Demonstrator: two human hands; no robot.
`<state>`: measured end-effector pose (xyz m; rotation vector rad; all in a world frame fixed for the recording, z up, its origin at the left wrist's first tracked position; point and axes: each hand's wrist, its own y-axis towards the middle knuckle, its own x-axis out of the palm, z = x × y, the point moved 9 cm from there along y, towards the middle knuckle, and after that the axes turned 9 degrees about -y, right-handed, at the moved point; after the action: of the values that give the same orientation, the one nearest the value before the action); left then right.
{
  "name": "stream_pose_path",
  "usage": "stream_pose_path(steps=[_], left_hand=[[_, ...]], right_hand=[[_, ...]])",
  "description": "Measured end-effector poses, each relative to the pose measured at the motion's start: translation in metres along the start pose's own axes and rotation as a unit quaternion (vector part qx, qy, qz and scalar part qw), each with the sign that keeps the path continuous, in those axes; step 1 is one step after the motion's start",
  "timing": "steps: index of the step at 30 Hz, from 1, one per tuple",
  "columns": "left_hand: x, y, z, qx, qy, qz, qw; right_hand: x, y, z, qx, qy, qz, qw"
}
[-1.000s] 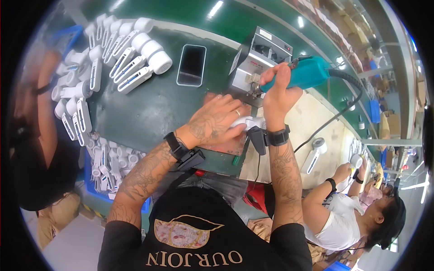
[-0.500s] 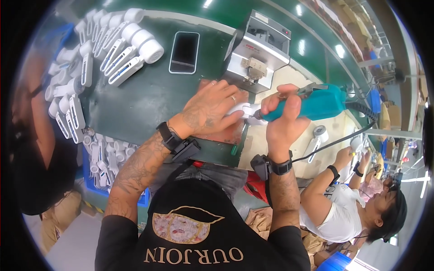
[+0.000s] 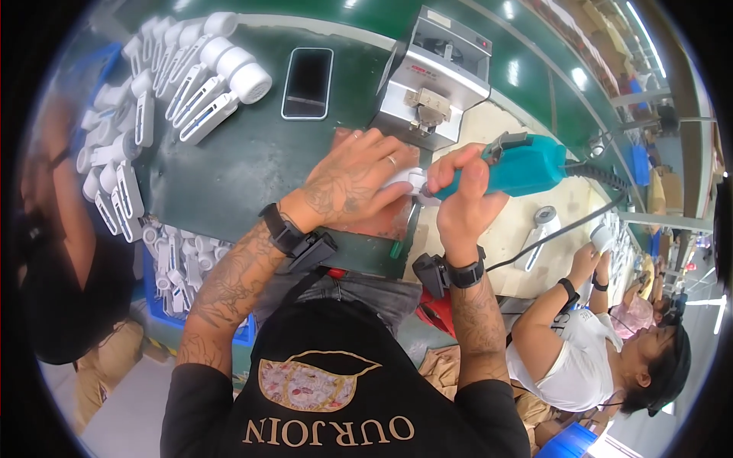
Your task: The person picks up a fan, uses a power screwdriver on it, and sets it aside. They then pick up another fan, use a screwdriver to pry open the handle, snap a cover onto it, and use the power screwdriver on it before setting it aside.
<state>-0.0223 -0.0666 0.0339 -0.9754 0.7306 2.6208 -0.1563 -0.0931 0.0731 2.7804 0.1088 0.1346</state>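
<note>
My left hand presses a white plastic part down on a reddish-brown mat, its fingers curled over it so most of the part is hidden. In my right hand is a teal electric screwdriver, held almost level with its tip pointing left. That tip meets the right end of the white part, and my fingers partly cover the contact. A small green-handled screwdriver lies beside the mat, just below the part.
A grey metal machine stands beyond my hands. Left of it lies a phone. White handheld fans crowd the far left, above a blue bin of white parts. Another fan lies right, near a co-worker; the screwdriver's cord hangs between.
My right hand and the electric screwdriver have shifted slightly left. My left hand still holds the white part on the mat. The co-worker's hands at the right have moved a little.
</note>
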Motion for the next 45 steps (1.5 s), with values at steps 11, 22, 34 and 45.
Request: stream_pose_path(steps=[11, 22, 34, 45], left_hand=[[-0.024, -0.016, 0.041, 0.105, 0.060, 0.112, 0.986], [-0.260, -0.210, -0.169, -0.186, -0.303, 0.630, 0.690], [-0.106, 0.025, 0.004, -0.084, -0.133, 0.220, 0.963], [0.260, 0.170, 0.138, 0.015, -0.106, -0.027, 0.994]], right_hand=[[-0.025, -0.016, 0.006, 0.061, 0.074, 0.021, 0.995], [-0.020, -0.074, -0.054, 0.001, 0.045, -0.008, 0.999], [-0.053, -0.115, -0.047, 0.106, 0.051, 0.003, 0.993], [-0.104, -0.157, -0.080, 0.124, 0.007, 0.076, 0.989]])
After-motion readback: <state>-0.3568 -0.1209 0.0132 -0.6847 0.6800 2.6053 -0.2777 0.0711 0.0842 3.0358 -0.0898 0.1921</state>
